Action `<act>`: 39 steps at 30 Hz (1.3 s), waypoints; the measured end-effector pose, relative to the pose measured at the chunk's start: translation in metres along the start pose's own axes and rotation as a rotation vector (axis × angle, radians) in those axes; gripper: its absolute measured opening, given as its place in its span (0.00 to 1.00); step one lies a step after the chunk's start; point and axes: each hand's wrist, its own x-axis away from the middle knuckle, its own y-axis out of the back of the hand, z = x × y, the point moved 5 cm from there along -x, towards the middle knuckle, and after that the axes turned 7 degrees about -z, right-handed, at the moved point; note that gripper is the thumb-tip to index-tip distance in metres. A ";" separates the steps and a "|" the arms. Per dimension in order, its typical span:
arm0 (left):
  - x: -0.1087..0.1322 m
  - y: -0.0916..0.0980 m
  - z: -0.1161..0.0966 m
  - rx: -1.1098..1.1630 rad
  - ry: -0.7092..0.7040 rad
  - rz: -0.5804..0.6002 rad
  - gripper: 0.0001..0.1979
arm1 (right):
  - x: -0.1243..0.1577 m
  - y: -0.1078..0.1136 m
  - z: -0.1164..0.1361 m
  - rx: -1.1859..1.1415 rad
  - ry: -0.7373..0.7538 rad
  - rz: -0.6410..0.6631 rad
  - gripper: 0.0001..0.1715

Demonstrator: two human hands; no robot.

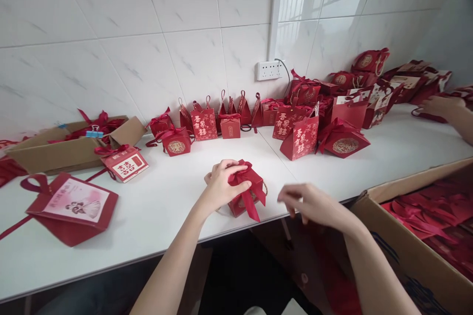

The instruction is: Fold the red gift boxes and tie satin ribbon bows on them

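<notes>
A small red gift box (257, 180) with a ribbon bow on top and a twisted cord handle sits near the front edge of the white table. My left hand (221, 182) is closed over its top and left side, thumb and fingers about the red ribbon (252, 209). To the right of the box, apart from it, my right hand (306, 202) hovers at the table edge. Its fingers are loosely bent with a gap between them, and nothing shows in them. The underside of the box is hidden.
Finished-looking red boxes (204, 123) line the tiled wall. An open carton (384, 224) of red pieces stands at right. On the left are a shallow cardboard box (55, 155) and a box with a couple picture (76, 204). Another person's hand (441, 108) is far right.
</notes>
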 end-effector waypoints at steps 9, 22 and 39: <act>0.004 0.005 -0.009 -0.010 -0.119 -0.004 0.25 | -0.091 -0.012 0.029 0.125 0.069 -0.162 0.29; 0.035 0.014 0.026 0.334 0.292 -0.368 0.11 | -0.083 -0.023 0.020 -0.126 0.062 -0.124 0.17; 0.032 0.020 0.010 0.259 0.278 -0.318 0.10 | -0.047 -0.045 0.003 -0.491 0.046 -0.113 0.20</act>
